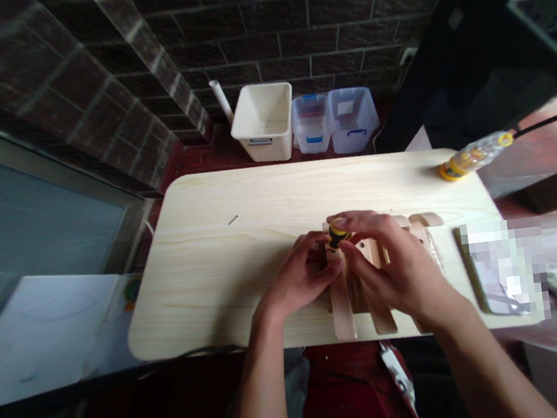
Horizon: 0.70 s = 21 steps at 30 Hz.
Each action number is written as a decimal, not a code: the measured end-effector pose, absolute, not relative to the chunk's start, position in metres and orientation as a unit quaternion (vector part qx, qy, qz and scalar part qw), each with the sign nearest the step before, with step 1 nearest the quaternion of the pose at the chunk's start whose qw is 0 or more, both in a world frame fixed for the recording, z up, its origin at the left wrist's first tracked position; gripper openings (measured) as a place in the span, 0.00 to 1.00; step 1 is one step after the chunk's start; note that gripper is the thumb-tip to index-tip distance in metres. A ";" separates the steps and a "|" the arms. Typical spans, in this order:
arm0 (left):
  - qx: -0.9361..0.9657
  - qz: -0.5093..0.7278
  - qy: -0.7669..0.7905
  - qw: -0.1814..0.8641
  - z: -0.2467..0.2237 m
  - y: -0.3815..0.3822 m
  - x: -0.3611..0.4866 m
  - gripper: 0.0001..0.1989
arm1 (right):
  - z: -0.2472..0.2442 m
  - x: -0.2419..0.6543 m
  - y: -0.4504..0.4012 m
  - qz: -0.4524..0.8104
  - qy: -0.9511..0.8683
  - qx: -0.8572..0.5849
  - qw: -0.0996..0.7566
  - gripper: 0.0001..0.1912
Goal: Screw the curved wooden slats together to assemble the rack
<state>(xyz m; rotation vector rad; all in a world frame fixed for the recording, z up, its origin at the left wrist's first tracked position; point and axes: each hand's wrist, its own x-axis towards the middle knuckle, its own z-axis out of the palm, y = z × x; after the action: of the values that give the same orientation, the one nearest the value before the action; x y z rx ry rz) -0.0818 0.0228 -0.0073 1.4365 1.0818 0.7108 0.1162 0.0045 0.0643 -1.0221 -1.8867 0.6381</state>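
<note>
Screw-driving looks to be the step in hand: the right hand point(395, 257) has its grip wrapped around a stubby black-and-yellow screwdriver point(338, 236), set over the far end of a wooden slat point(343, 312) on the bench point(200, 271). The left hand point(300, 275) curls beside it, though whether it pinches the slat I cannot tell. Turning calls for steady, straight pressure.
</note>
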 end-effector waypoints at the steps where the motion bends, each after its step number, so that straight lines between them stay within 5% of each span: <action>1: 0.612 0.303 0.460 0.568 -0.008 0.023 -0.082 0.20 | 0.064 0.116 0.004 0.259 -0.757 -0.414 0.434 0.21; 21: 0.628 0.298 0.454 0.557 -0.015 0.023 -0.084 0.22 | 0.063 0.115 0.004 0.270 -0.757 -0.405 0.436 0.23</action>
<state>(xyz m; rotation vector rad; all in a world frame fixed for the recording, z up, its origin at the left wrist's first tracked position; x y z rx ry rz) -0.0838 0.0234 -0.0147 1.4824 1.0707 0.7025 0.1154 0.0042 0.0627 -1.0084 -1.8840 0.6724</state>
